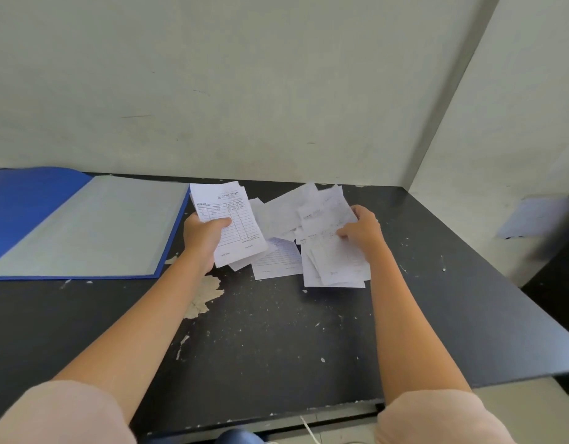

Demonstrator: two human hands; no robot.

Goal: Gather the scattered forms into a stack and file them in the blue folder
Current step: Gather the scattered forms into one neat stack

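A wide black bench [276, 331] with chipped, flaking paint is seen set against pale grey-green walls, and everything in use is carried on its far half. At the far left an open blue card folder [26, 213] is laid flat, its translucent grey inner sheet spread across the right-hand leaf, whose edge lies just beside the left hand. Two bare forearms in pale pink short sleeves [62, 415] are stretched forward over the bench. Between and beyond the hands a loose scatter of white ruled paper forms [278, 219] is spread, overlapping at odd angles, with one lined sheet lying flat near the middle. In the left hand [201, 235] a gathered stack of white printed forms [235, 232] is held tilted and lifted off the bench: the thumb is pressed across the front of the top sheet and the fingers are closed behind it, so the stack is clamped between them. The right hand [361, 230] is laid on the right-hand heap of crumpled white slips [332, 251], the fingers [342, 232] curled down onto the top sheets and the thumb at the heap's upper edge; whether a sheet is actually pinched cannot be told.
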